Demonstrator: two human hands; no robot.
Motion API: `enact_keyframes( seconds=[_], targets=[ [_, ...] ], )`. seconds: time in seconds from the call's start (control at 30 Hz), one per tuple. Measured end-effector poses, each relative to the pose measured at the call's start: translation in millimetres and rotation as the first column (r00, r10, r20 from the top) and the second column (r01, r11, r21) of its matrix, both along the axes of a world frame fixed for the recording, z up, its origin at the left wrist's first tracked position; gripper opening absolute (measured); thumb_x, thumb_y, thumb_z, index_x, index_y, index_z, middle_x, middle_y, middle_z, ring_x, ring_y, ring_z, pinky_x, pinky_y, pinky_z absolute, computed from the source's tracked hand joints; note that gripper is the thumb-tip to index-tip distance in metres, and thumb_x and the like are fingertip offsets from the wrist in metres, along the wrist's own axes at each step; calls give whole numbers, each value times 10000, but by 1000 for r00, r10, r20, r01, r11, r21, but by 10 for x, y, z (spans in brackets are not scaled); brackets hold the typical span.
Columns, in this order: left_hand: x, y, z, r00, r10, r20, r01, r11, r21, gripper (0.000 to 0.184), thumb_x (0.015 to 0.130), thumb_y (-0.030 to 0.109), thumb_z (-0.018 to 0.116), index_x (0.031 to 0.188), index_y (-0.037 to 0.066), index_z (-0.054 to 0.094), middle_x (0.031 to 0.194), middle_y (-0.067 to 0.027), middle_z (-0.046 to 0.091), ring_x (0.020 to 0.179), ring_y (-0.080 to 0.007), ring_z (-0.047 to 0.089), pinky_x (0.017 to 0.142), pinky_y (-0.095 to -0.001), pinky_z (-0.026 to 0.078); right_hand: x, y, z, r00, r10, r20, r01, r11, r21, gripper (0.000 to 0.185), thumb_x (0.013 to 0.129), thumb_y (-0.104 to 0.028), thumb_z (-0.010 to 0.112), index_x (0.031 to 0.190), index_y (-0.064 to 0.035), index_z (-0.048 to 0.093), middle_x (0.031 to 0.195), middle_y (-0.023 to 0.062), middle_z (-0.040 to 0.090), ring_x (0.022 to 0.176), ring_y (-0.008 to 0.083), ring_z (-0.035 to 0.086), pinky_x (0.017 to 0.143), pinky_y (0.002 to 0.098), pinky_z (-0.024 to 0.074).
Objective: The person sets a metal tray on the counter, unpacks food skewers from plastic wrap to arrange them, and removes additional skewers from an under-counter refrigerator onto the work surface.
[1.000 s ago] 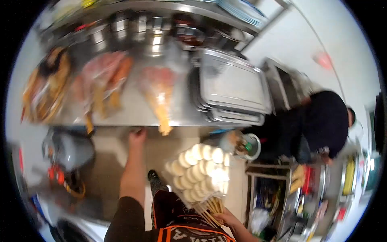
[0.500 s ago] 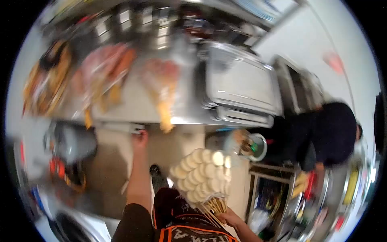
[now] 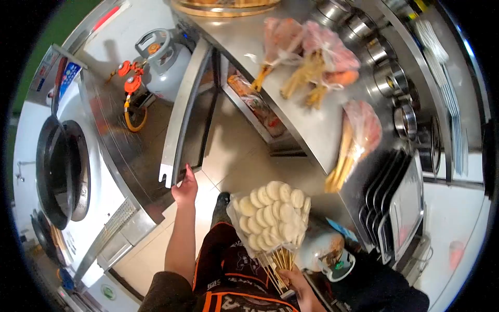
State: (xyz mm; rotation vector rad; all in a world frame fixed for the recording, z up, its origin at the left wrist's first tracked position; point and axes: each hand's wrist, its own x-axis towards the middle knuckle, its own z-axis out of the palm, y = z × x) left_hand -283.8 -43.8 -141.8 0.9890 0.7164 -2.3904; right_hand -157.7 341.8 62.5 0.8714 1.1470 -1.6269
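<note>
My left hand [image 3: 185, 188] is at the lower end of a metal cabinet door [image 3: 183, 114] that stands open. Its fingers are stretched out and apart against the door's edge, closed around nothing. In my right hand [image 3: 294, 280] is a bundle of wooden skewers [image 3: 282, 258]. They carry rows of pale round slices [image 3: 271, 216] in a clear plastic bag, held in front of my body. Inside the open cabinet, packed orange and red food [image 3: 257, 106] shows beyond the door.
Bagged skewers [image 3: 356, 138] lie on the steel counter [image 3: 296, 117], beside stacked trays [image 3: 404, 205] and metal pots. A gas cylinder [image 3: 169, 70] stands behind the door. Woks [image 3: 54, 171] sit at left. Another cylinder [image 3: 322, 249] and a person in dark clothing [image 3: 384, 288] are at lower right.
The view has turned left, toward the stove. The cabinet door has swung open with my left hand at its edge. My right hand still holds the skewers.
</note>
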Motion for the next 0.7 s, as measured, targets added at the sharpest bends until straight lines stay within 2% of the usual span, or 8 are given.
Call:
enact_keyframes(
  seconds=[0.07, 0.2, 0.3, 0.47, 0.53, 0.6, 0.67, 0.7],
  targets=[
    [38, 96, -34, 997, -37, 65, 48, 982, -181, 616, 843, 388, 366, 1202, -113, 348, 1195, -221, 464, 1073, -277, 492, 851, -343, 453, -236, -182, -262, 999, 45, 4, -45, 992, 119, 305, 775, -73, 536, 1052, -39, 414, 568, -10, 417, 434, 64, 385, 386, 203, 322],
    [149, 41, -365, 999, -30, 41, 44, 921, -388, 638, 857, 477, 330, 1143, -85, 428, 1095, -150, 547, 955, -229, 544, 783, -303, 464, -643, -359, -1187, 988, 103, -111, -99, 994, 44, 299, 744, -78, 567, 1009, -29, 436, 607, -17, 423, 467, 72, 388, 428, 209, 331],
    [140, -14, -330, 994, 72, 81, -26, 884, -466, 617, 873, 500, 311, 1081, -55, 481, 981, -107, 546, 869, -198, 518, 783, -294, 445, -1106, -556, -1730, 988, 56, -141, -56, 998, 4, 344, 770, -74, 557, 1085, -22, 427, 576, -10, 429, 394, 65, 358, 316, 194, 291],
    [-46, -61, -768, 913, 334, 232, 158, 234, -959, 430, 916, 415, 331, 1012, 25, 485, 929, -49, 497, 847, -156, 459, 788, -275, 346, -1925, -752, -2589, 978, 134, -159, -139, 990, -18, 332, 779, -46, 539, 1086, -2, 420, 587, 9, 436, 388, 69, 362, 307, 194, 294],
    [-172, -95, -1070, 763, 573, 301, 336, 47, -941, 366, 927, 361, 334, 1015, 35, 476, 937, -51, 488, 869, -156, 447, 788, -284, 342, -2181, -773, -3025, 974, 130, -183, -102, 982, 156, 344, 777, -41, 542, 1097, 2, 424, 591, 12, 438, 381, 73, 357, 297, 193, 278],
    [-149, -200, -1434, 657, 688, 309, 534, -136, -834, 270, 911, 245, 390, 1066, 26, 428, 975, -70, 470, 927, -160, 425, 846, -290, 321, -2434, -722, -3515, 963, 160, -219, -144, 986, 85, 354, 764, -32, 558, 1095, -5, 438, 596, 10, 435, 407, 81, 375, 335, 191, 297],
    [-290, -214, -1600, 451, 833, 322, 734, -141, -664, 250, 886, 149, 445, 1092, 10, 413, 993, -73, 462, 934, -159, 420, 845, -279, 323, -2571, -632, -4069, 952, 53, -302, -80, 994, -78, 346, 765, -50, 562, 1090, -14, 449, 586, 7, 424, 443, 87, 398, 394, 198, 331],
    [-282, -233, -1595, 397, 871, 290, 749, -125, -651, 274, 864, 92, 468, 1114, 22, 382, 953, -55, 431, 854, -137, 404, 788, -260, 331, -2684, -570, -4288, 935, 163, -316, -239, 946, -219, 318, 777, -88, 555, 1072, -26, 452, 577, 1, 416, 473, 91, 417, 439, 212, 353]
  ],
)
